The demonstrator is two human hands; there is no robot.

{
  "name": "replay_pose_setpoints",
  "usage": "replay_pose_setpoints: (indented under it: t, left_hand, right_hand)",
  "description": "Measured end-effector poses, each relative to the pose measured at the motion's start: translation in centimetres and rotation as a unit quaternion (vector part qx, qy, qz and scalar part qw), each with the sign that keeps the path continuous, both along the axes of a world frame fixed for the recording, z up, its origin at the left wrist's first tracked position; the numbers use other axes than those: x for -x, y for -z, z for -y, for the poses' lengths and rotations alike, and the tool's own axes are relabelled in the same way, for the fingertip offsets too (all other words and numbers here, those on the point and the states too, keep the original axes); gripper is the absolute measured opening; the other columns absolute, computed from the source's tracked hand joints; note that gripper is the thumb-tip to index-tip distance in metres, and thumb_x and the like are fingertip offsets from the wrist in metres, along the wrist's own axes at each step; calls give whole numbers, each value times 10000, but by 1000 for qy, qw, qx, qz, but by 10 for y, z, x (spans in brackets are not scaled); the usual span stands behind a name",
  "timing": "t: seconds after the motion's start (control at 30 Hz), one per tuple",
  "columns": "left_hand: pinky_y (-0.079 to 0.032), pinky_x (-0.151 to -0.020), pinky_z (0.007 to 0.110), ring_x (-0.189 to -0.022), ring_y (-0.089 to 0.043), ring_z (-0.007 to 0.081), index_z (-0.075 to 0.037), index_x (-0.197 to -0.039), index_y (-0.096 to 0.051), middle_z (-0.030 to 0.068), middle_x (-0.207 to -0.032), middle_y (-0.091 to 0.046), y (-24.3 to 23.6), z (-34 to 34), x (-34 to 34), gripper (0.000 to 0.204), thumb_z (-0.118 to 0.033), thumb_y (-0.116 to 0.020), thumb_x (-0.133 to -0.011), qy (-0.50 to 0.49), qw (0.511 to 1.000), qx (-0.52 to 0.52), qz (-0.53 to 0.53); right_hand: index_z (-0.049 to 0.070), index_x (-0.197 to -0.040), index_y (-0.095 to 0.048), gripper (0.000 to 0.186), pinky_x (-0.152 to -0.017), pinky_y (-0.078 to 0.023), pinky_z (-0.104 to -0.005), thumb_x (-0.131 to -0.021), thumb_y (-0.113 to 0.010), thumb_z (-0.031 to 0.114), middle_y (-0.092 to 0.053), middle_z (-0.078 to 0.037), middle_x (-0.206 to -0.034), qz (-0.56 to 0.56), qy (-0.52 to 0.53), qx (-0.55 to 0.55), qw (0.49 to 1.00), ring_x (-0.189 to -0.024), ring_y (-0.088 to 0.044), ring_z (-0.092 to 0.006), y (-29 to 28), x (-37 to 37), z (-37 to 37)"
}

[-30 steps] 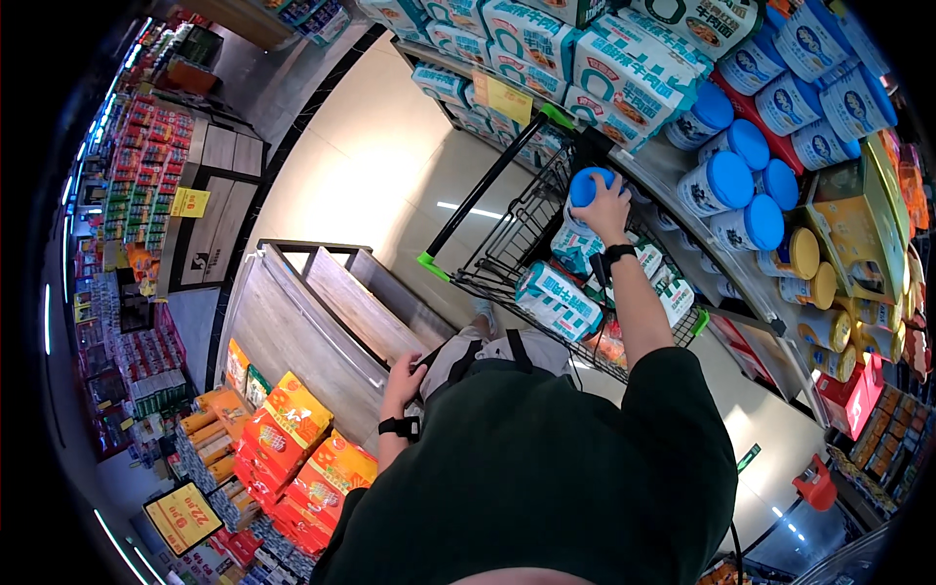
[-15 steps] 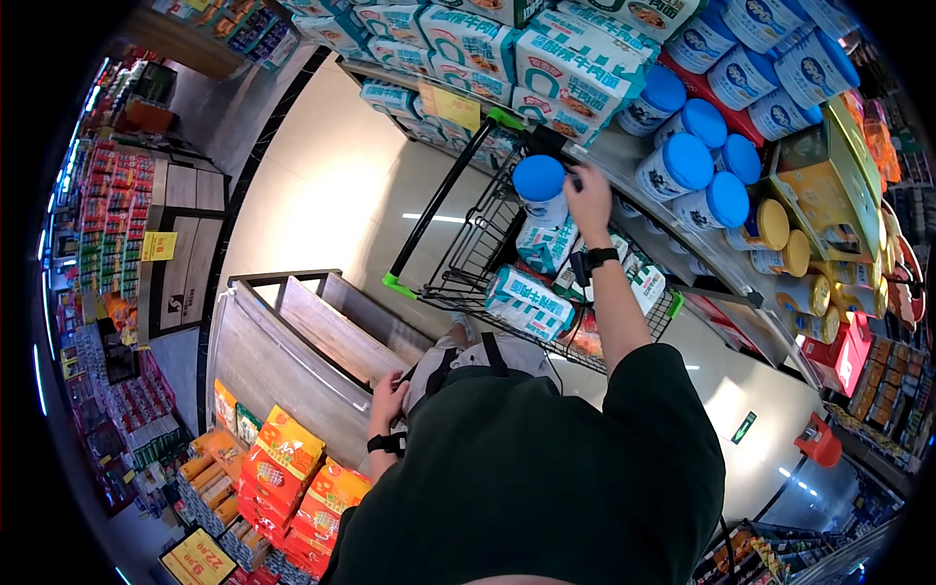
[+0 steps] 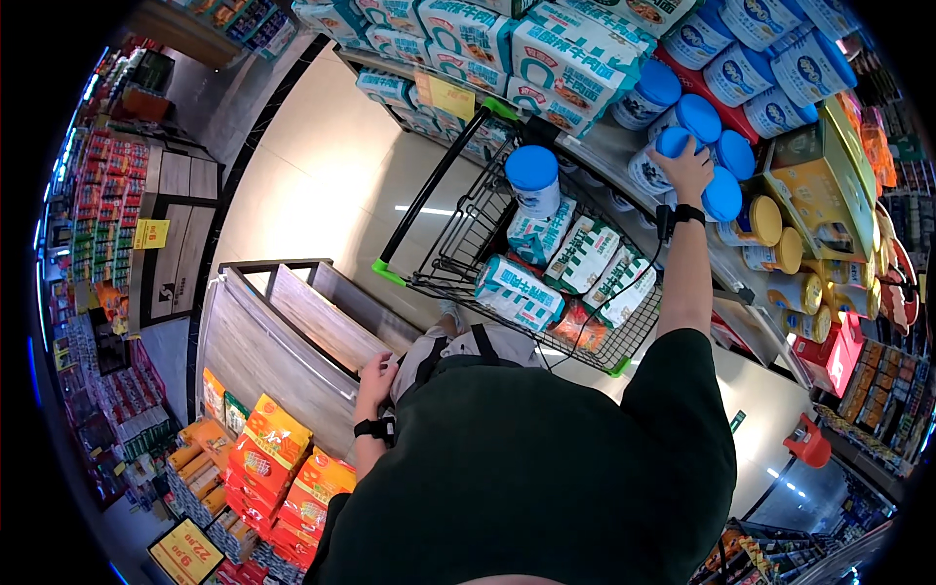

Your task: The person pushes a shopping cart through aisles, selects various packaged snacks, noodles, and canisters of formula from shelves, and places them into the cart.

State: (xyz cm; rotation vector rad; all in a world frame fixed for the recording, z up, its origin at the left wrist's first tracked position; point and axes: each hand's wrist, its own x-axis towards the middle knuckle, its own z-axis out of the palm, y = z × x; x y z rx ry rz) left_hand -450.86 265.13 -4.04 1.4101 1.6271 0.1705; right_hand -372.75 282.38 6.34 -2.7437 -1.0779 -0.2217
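Right hand (image 3: 690,174) has moved from cart (image 3: 388,273) to shelf edge (image 3: 729,277), grip spread over a tightly hemmed-in canister (image 3: 647,175).

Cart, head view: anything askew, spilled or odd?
A thin black cable hangs over the packs in the cart, apparently from near the right hand; loose wiring among groceries looks odd. No spill or damage visible.

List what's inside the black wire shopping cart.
A white cylindrical canister with a blue lid, white plastic packs with teal or green print, and an orange-red plastic bag. Anything beneath them is covered.
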Motion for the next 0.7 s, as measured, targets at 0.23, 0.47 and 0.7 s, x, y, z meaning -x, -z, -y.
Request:
replay_pose_setpoints:
  t: [0.23,0.47,0.7]
  left_hand:
    - [-559,-935,419,-1106,-685,329,-9,-1293,-620,195,-1256,-683,-12,5,-21,398,-187,-687,-943,-4,999,-38,8]
    - [-554,-930,424,-1096,-683,333,-21,-1285,-618,194,-1250,-686,-20,2,-38,379,-173,-680,-943,15,998,-52,19]
    - [-553,-923,423,-1087,-682,324,-32,-1280,-622,180,-1246,-687,-12,3,-53,370,-176,-679,-944,37,996,-75,13]
  right_hand:
    - [204,-1561,-373,1128,-1074,-397,-597,-619,-874,570,-343,-347,-1550,-16,-84,-63,994,-1330,-417,-556,5,7,9]
    - [247,-1568,-367,1125,-1063,-418,-604,-609,-899,500,-316,-340,-1566,-22,-92,-101,990,-1340,-392,-565,7,16,25]
    - [214,-1398,-537,917,-1032,-416,-613,-574,-915,356,-384,-263,-1492,47,-188,-200,961,-1315,-400,-524,-7,66,55]
